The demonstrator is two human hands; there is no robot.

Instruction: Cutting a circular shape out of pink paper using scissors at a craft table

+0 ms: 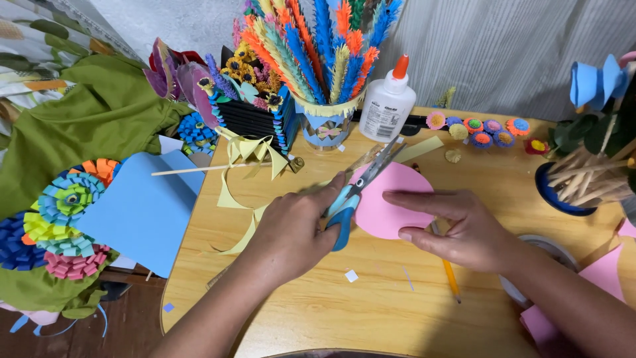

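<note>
My left hand (291, 232) grips blue-handled scissors (354, 189), their blades pointing up and to the right over a pink paper circle (387, 202) lying on the wooden table (371, 305). My right hand (457, 225) rests flat on the circle's right edge, fingers pointing left, holding it down. A yellow pencil (450, 275) lies partly under my right hand.
A white glue bottle with an orange cap (387, 103) stands behind, beside a cup of paper feathers (328, 73). Small paper flowers (483, 129) line the back edge. Yellow paper strips (242, 192), blue sheet (142, 212), pot of sticks (576, 182), pink paper (606, 272) surround the hands.
</note>
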